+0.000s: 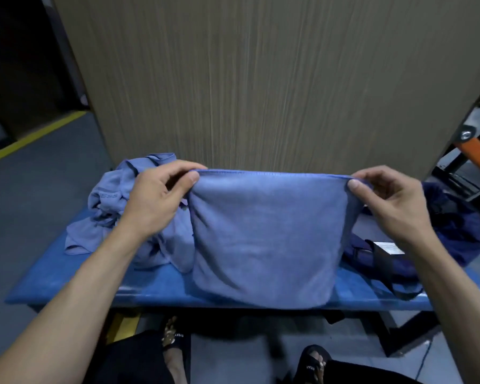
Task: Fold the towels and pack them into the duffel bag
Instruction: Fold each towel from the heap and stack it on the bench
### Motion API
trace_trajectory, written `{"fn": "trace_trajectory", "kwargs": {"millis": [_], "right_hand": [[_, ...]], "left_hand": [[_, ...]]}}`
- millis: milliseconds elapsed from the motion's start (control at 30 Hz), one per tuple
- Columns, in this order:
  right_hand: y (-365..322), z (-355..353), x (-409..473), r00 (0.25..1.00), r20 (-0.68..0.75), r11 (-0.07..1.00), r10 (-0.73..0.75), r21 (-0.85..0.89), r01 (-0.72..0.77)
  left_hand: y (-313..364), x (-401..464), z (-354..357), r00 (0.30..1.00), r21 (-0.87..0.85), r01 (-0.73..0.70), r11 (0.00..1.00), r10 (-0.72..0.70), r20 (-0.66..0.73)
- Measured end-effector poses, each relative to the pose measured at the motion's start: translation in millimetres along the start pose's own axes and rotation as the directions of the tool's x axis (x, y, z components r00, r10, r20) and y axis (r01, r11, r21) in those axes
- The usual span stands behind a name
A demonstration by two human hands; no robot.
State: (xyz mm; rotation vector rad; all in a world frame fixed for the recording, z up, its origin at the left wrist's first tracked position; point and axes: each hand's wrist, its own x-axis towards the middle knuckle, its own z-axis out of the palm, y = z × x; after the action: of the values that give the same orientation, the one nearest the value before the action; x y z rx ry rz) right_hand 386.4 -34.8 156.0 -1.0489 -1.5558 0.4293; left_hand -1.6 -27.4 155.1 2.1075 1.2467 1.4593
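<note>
The held-up towel [263, 234] hides the middle of the blue bench [75, 284]. The left hand [153, 198] covers part of the towel pile [108, 209]. The right arm [438, 275] hides some of the dark duffel bag [455, 225]. The white tag [389, 248] is too blurry to read. Both sandals [175, 339] are partly hidden.

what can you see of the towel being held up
The blue towel looks like soft microfibre with a stitched top hem. It hangs in a doubled, faintly creased panel over the blue bench, its lower edge reaching the bench's front. The left hand and right hand each pinch an upper corner.
</note>
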Motion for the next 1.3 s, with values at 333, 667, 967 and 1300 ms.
{"fn": "trace_trajectory", "kwargs": {"millis": [333, 667, 967, 1300], "right_hand": [[130.5, 64.8, 66.6, 0.883, 0.232, 0.826, 0.407, -0.507, -0.248], [189.2, 114.4, 74.0, 0.760, 0.109, 0.767, 0.640, -0.042, -0.640], [149.1, 66.3, -10.2, 0.861, 0.233, 0.890, 0.452, -0.174, -0.421], [127.7, 47.3, -85.6, 0.862, 0.336, 0.890, 0.379, -0.388, -0.240]], "left_hand": [[-144.2, 53.5, 72.3, 0.931, 0.321, 0.196, 0.927, -0.279, 0.238], [-205.3, 67.1, 114.1, 0.782, 0.083, 0.584, 0.807, -0.587, 0.208], [-165.2, -4.0, 75.2, 0.871, 0.240, 0.243, 0.940, -0.321, 0.373], [-142.8, -86.1, 63.7, 0.840, 0.208, 0.353, 0.912, -0.407, 0.357]]}}
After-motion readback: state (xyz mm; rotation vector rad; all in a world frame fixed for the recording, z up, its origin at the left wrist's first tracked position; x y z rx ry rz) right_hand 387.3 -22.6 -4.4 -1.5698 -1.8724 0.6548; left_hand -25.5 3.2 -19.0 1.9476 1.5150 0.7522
